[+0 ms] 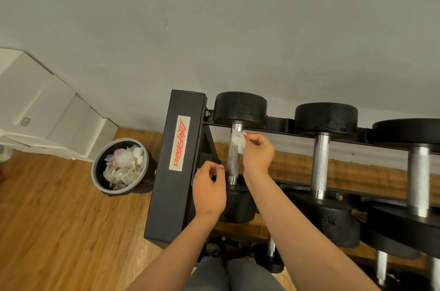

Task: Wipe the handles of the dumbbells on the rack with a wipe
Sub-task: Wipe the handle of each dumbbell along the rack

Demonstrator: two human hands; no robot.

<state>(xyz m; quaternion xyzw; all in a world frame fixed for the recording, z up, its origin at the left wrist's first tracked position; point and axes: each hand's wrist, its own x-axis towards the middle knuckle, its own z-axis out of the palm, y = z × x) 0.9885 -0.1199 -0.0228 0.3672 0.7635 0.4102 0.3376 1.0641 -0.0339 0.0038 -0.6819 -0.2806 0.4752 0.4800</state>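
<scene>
Dumbbells sit in a row on the black rack (177,159) against the grey wall, their round black heads at either end and chrome handles running between the rails. Beyond and to the right of the right hand (258,156) stand two bigger dumbbells (321,155), each heavier than the last. To the left of the left hand (209,189), past the rack's end post with its red lettering, a dark bin (96,169) full of crumpled used wipes stands on the wooden floor, with white boxes (47,104) stacked behind it. The leftmost dumbbell (239,108) lies between the two hands. The right hand pinches a small white wipe (239,141) and presses it against the far end of that handle (232,159). The left hand hovers beside the near end, fingers loosely curled, holding nothing that I can see.
</scene>
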